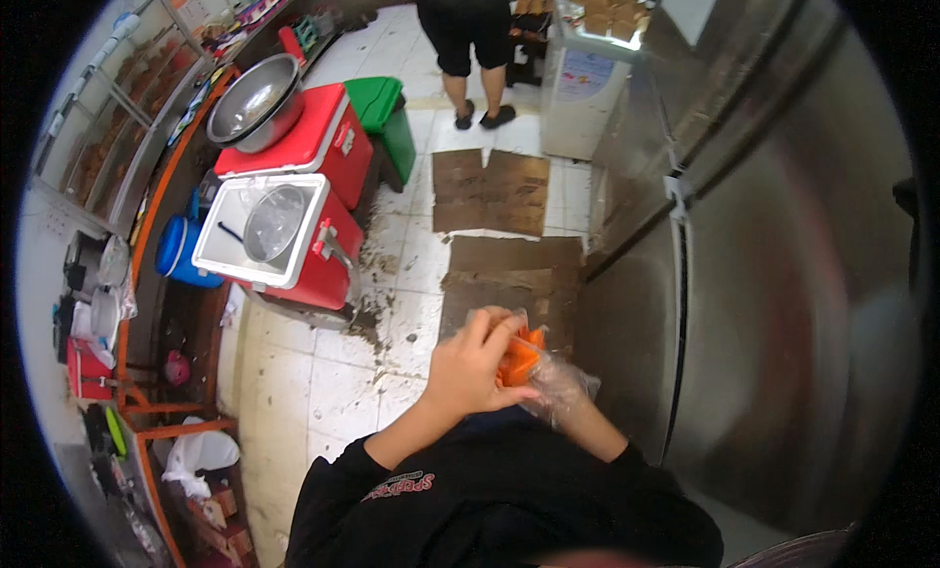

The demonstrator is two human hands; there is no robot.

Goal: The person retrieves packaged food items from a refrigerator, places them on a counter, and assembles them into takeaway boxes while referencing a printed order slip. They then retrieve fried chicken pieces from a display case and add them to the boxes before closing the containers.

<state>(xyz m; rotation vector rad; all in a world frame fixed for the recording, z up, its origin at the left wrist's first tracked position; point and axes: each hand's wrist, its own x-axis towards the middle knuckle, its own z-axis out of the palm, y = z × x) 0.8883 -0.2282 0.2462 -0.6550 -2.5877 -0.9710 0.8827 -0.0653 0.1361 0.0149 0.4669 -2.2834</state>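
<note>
Both hands meet at chest height: left hand (468,367) closes over orange pieces (519,357), and the right hand (558,387), wrapped in a clear plastic bag (566,382), grips them from beneath. Bagging looks under way, not finished; the count and kind of pieces are hidden. Beyond: cardboard sheets (494,191), open red cooler (284,240), a person's legs (475,54).

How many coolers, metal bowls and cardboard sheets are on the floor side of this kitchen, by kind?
Red coolers: 2, one shut, one open
Metal bowls: 2, one on the shut cooler, one inside the open cooler
Cardboard sheets on the floor: 2
Total: 6
</note>
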